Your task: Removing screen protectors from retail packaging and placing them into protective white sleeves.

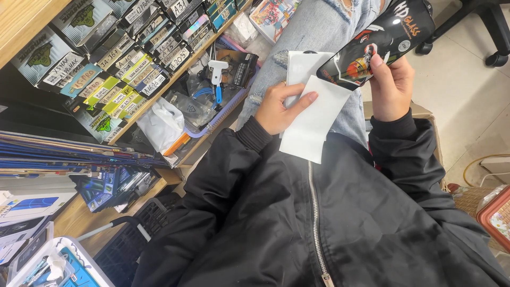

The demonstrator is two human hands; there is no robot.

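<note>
My left hand [276, 109] grips flat white cards or sleeves [313, 119], one in front and one behind, over my knee in light blue jeans [313, 32]. The index finger lies across the front card. My right hand [392, 87] holds up a glossy black flat package [380, 42] with a colourful picture on it, thumb on its face. The package's lower end overlaps the top of the white cards. Both arms wear black jacket sleeves.
Wooden shelves [175, 72] at the left hold rows of labelled boxes [127, 69]. A purple basket [223, 109] holds a white plastic bag [162, 125] and small tools. Flat packages [64, 154] are stacked lower left. A chair base [478, 26] stands top right; a cardboard box [425, 114] sits beside my leg.
</note>
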